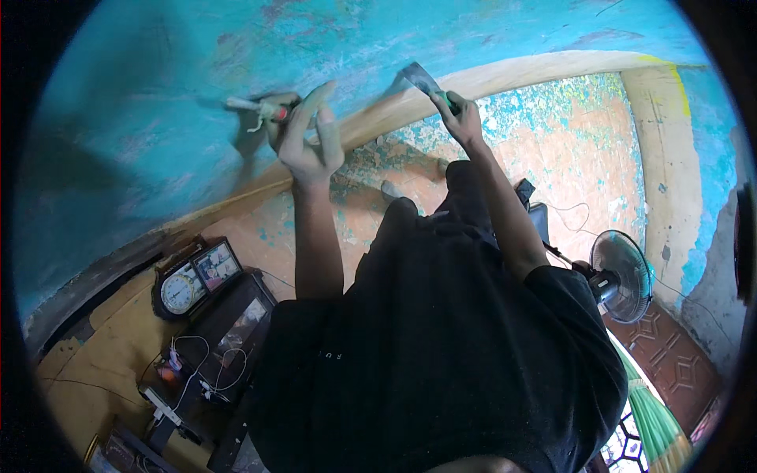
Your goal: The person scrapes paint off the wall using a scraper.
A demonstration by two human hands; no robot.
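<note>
In my right hand [463, 122] is a paint scraper with a wide metal blade [421, 77] and a green handle. The fingers wrap round the handle, and the blade's edge lies at the turquoise wall [331, 47], just above a pale ledge. My left hand [309, 146] is raised farther left in front of the same wall. Its thumb and one finger are spread, while the other fingers curl by a slim whitish thing with a red part [260, 110]. This thing seems held in those curled fingers; its kind is unclear. Scratches and faded patches mark the wall paint.
Below the pale ledge [544, 71] is a surface with flaking paint. A standing fan [621, 276] is at the right, near a brown carved panel [670, 347] and a green curtain [650, 410]. At lower left, a dark cabinet [213, 347] bears a clock [181, 290], a framed picture and cables.
</note>
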